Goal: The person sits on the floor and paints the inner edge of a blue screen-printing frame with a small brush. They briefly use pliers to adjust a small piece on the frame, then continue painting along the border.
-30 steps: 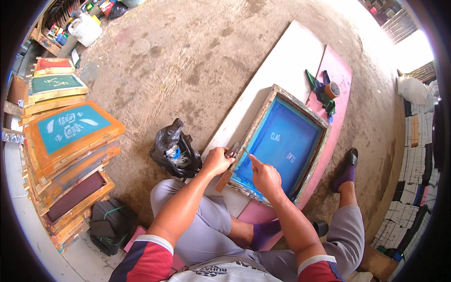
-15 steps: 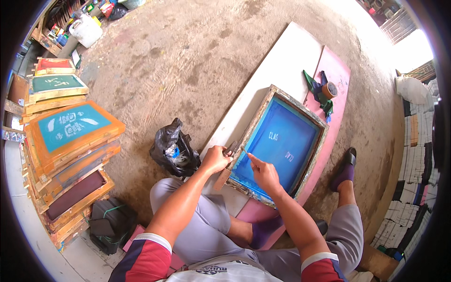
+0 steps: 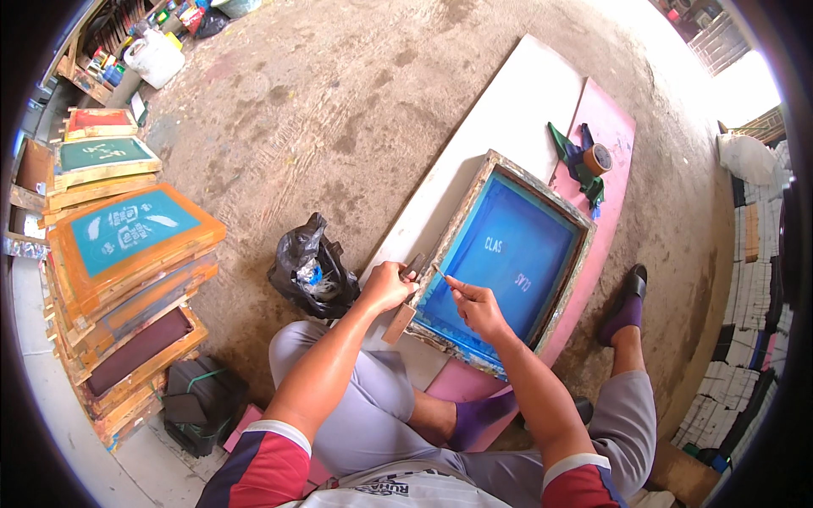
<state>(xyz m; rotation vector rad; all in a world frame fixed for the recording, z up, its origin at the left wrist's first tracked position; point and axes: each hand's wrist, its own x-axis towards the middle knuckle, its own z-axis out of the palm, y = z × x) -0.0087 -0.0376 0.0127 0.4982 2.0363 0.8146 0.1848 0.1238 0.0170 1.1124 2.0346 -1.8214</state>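
Observation:
A screen-printing frame (image 3: 581,264) with blue mesh (image 3: 500,279) and pale lettering lies in front of me on the boards. At its left side my left hand (image 3: 387,286) is closed on a brown wooden strip (image 3: 399,323), whose darker end shows past my fingers. My right hand (image 3: 477,306) reaches over the mesh, fingers pinching a thin stick-like tool (image 3: 440,273). The tool's tip is at the frame's left edge, close to the left fingers. Its exact kind is too small to make out.
White (image 3: 500,110) and pink (image 3: 611,127) boards lie under the frame. A tape roll (image 3: 598,158) and green clamps (image 3: 562,146) sit at their far right. A black plastic bag (image 3: 296,258) stands left of my hands. Stacked frames (image 3: 203,229) rise at far left.
My right hand has shifted slightly down, and the thin tool in it shows more clearly. The left hand stays almost in place at the frame's left side.

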